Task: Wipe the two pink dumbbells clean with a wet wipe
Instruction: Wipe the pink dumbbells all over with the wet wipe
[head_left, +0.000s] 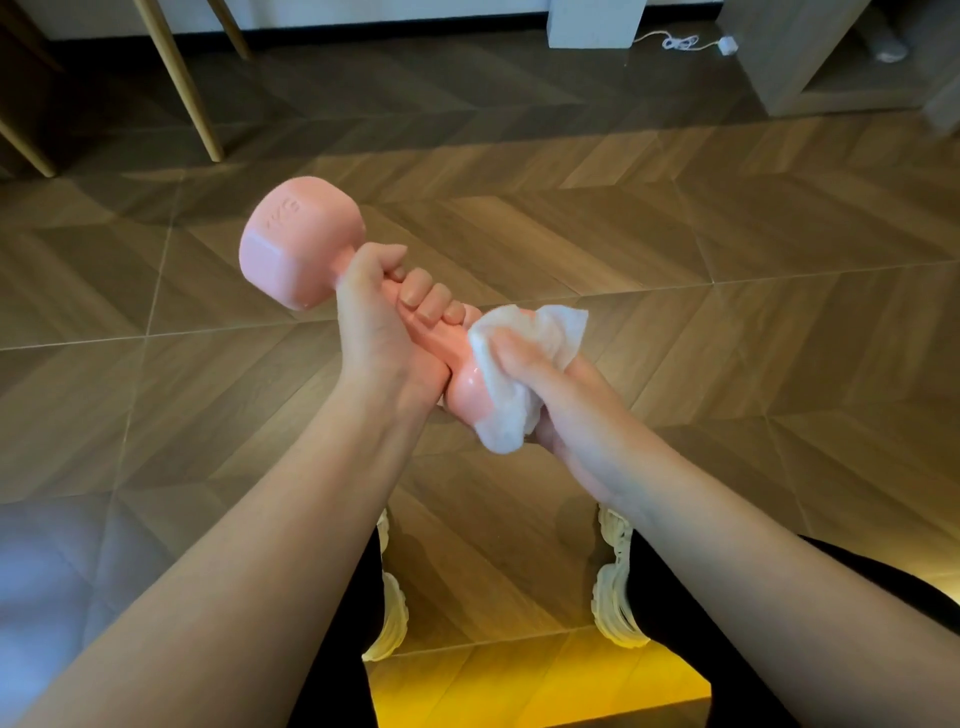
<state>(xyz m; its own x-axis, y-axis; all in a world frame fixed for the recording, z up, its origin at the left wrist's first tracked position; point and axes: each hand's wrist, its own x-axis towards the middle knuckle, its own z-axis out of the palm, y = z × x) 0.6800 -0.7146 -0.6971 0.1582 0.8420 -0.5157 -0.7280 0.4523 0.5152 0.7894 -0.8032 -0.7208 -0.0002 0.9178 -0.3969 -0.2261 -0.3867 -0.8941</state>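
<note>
1. The pink dumbbell (304, 244) sits at the centre of the frame, held in the air above the floor and tilted, with one head toward the upper left and the other lower down toward the centre right.
2. Its upper-left head is a blocky, faceted shape with rounded edges, matte pale pink, and bears raised lettering too small to read.
3. The lower head looks glossy, with a bright wet-looking highlight, and is mostly covered.
4. The left hand (387, 322) grips the handle, fingers curled round it and thumb pointing toward the upper head.
5. The right hand (540, 374) clutches a crumpled white wet wipe (519, 358), pressing it round the lower head.
6. Only one dumbbell is in view.
7. Beneath lies a herringbone wood floor (675, 249); pale shoes (615, 587) show at the bottom of the frame.
</note>
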